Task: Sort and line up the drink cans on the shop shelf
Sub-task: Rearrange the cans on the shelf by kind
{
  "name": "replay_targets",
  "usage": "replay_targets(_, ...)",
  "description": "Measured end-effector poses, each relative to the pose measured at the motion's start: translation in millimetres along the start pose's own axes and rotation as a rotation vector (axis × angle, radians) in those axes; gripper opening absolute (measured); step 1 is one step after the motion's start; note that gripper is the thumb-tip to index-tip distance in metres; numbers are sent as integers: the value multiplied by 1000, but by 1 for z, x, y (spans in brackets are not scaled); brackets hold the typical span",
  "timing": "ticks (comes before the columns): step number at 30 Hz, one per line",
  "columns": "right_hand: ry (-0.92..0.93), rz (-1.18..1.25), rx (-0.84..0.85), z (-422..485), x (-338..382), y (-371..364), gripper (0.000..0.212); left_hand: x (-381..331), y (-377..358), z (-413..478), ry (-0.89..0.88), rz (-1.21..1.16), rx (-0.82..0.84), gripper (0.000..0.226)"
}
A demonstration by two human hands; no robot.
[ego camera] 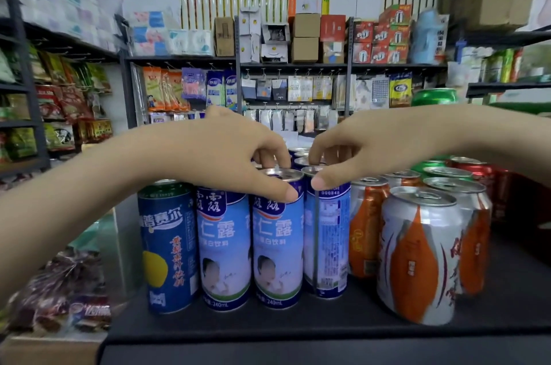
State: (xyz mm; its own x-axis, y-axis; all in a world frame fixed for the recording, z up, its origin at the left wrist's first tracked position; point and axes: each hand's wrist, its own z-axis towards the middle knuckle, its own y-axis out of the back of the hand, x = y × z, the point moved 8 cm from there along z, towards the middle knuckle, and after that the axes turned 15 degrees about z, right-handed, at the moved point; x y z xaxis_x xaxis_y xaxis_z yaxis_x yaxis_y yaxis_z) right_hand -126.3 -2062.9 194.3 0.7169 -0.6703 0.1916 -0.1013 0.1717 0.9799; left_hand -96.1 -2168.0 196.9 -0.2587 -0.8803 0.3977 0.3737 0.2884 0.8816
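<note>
Currently aligning: front blue can [277,245] pinched at rim by fingers of left hand [226,152]; barcode-facing can [329,242], at 3 o'clock, by right hand [357,149]. Next, likely: rotate label forward.

Cannot count the rear cans [299,155], mostly covered by the left hand [226,155] and right hand [366,152]. Partly lost under their gripping fingers: rims of the second portrait can [277,245] and the label-back can [328,245]. Too blurred to read: snack bag [59,290], lower left. Half hidden behind the right forearm: green can [433,96].

Cans [277,242] on shelf [298,326], seemingly several deep.
</note>
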Motion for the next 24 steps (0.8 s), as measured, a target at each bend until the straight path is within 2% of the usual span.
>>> replay_targets(3, -3, 265, 123, -6, -5, -3, 57, 0, -2, 0, 24, -9, 17, 69)
replay_targets(5, 31, 386, 164, -9, -5, -4, 56, -1, -3, 0, 34, -1, 14, 69)
replay_targets(7, 41, 386, 129, -11, -4, -6, 59, -2, -3, -1, 42, 3, 15, 71)
replay_targets(10, 12, 163, -48, -8, -3, -2, 81, -3, -2, -1, 58, 13, 15, 74)
replay_targets(11, 17, 111, -75, -7, -2, -2, 83, -4, -1, -1, 60, 22, 9, 73)
replay_targets(13, 35, 125, -59, -6, -1, -3, 72, -7, 0, -1, 58, 29, -4, 72)
replay_targets(15, 71, 281, 15, -5, -4, -6, 55, -8, 0, -2, 59, 26, -12, 73)
replay_targets(18, 138, 458, 111, -6, -5, -8, 60, -9, 1, -3, 54, 33, -7, 72)
replay_targets(22, 177, 416, 139, -10, -4, -5, 57, -8, 0, -2, 33, 32, 8, 72)
replay_targets(24, 185, 389, 139, -10, -3, -3, 56, -2, 1, -3, 37, -57, 24, 70)
